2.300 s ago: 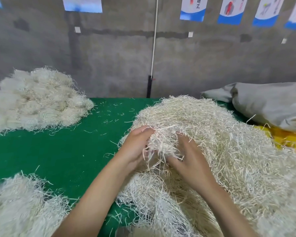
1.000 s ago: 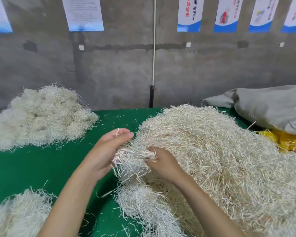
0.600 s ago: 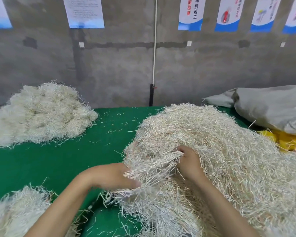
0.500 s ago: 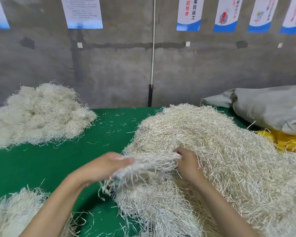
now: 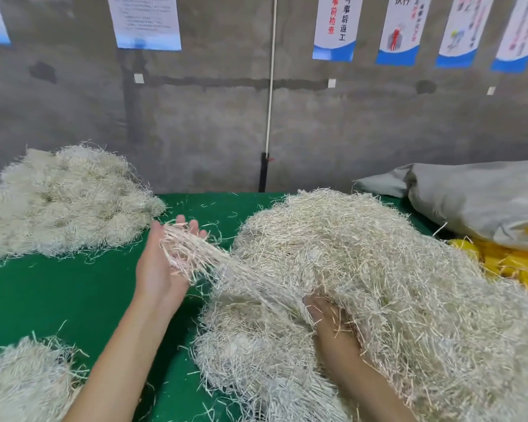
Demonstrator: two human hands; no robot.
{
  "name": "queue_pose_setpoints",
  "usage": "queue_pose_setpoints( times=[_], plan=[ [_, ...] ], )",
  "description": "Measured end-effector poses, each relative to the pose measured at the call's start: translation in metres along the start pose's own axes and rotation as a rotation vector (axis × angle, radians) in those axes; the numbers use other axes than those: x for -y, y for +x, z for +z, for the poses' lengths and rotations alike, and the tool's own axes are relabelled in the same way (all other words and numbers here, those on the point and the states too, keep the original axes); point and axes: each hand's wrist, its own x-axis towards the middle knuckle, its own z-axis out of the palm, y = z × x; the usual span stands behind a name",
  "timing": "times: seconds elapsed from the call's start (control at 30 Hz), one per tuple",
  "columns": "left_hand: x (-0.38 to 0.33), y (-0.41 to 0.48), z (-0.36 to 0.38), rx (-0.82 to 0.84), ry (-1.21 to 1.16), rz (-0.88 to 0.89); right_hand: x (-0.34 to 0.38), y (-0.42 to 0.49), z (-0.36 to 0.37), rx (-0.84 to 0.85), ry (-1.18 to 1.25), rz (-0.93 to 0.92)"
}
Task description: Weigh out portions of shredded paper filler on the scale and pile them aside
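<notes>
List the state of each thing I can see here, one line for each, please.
left hand, open, palm up, tuft lying across it
tuft, stretched between left hand and big heap
right hand, sunk in the big heap, fingers partly hidden
big heap, loose, on the green table
far pile, loose, apart from both hands
near pile, loose, apart from both hands
grey sack, lying on its side

1. The right hand's (image 5: 333, 327) fingers are buried in the heap (image 5: 378, 269); its grip cannot be told.
2. The near-left pile (image 5: 22, 385) runs off the left and bottom edges.
3. The posters (image 5: 336, 25) are cut off above, their small print unreadable.
</notes>
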Motion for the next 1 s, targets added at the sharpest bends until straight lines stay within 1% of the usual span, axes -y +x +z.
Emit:
queue_pose_setpoints(
  times=[0.03,0.07,0.1,0.13,0.17,0.2,0.27,0.33,0.37,0.43,0.47,0.5,0.57,0.63,0.73,0.83,0.87,0.93,1.0],
  plan=[
    [-0.005,0.002,0.003,0.001,-0.068,0.013,-0.002,-0.003,0.001,0.016,0.044,0.047],
    [-0.009,0.003,0.008,0.014,-0.09,0.024,-0.001,-0.007,0.001,0.007,0.055,0.04],
    [-0.01,0.003,0.013,0.015,-0.108,0.029,0.0,-0.011,0.003,-0.01,0.107,-0.001],
    [-0.011,0.003,0.015,0.006,-0.135,0.036,0.004,-0.013,0.001,0.027,0.183,-0.045],
    [-0.011,0.002,0.017,0.004,-0.161,0.051,0.007,-0.014,-0.004,0.013,0.174,-0.093],
    [-0.012,0.003,0.018,0.01,-0.171,0.077,0.006,-0.013,-0.011,0.009,0.12,-0.133],
    [-0.015,0.002,0.02,0.044,-0.145,0.111,0.006,-0.012,-0.02,0.061,0.003,-0.132],
    [-0.012,-0.002,0.021,0.077,-0.095,0.076,0.016,-0.014,-0.034,0.085,-0.117,-0.116],
    [-0.009,-0.004,0.021,0.094,-0.064,0.04,0.019,-0.014,-0.04,0.044,-0.112,-0.134],
    [-0.001,-0.01,0.021,0.167,0.013,-0.004,0.028,-0.018,-0.056,-0.118,0.044,-0.205],
    [0.004,-0.012,0.021,0.21,0.081,-0.011,0.037,-0.02,-0.064,-0.186,0.177,-0.256],
    [0.008,-0.016,0.022,0.253,0.159,-0.021,0.049,-0.022,-0.072,-0.21,0.317,-0.335],
    [0.014,-0.024,0.028,0.321,0.255,-0.054,0.07,-0.017,-0.08,-0.165,0.517,-0.432],
    [0.016,-0.028,0.032,0.364,0.264,-0.065,0.085,-0.009,-0.08,-0.109,0.553,-0.479],
    [0.004,-0.029,0.033,0.368,0.206,-0.042,0.087,0.0,-0.064,-0.057,0.682,-0.462],
    [-0.017,-0.027,0.031,0.319,0.046,0.015,0.075,0.003,-0.044,-0.08,0.707,-0.427],
    [-0.022,-0.026,0.031,0.296,0.002,0.025,0.073,0.004,-0.04,-0.102,0.702,-0.426],
    [-0.027,-0.027,0.034,0.253,-0.009,0.033,0.074,0.004,-0.036,-0.154,0.652,-0.435],
    [-0.029,-0.028,0.037,0.23,-0.052,0.018,0.071,0.006,-0.033,-0.207,0.506,-0.455]
  ],
)
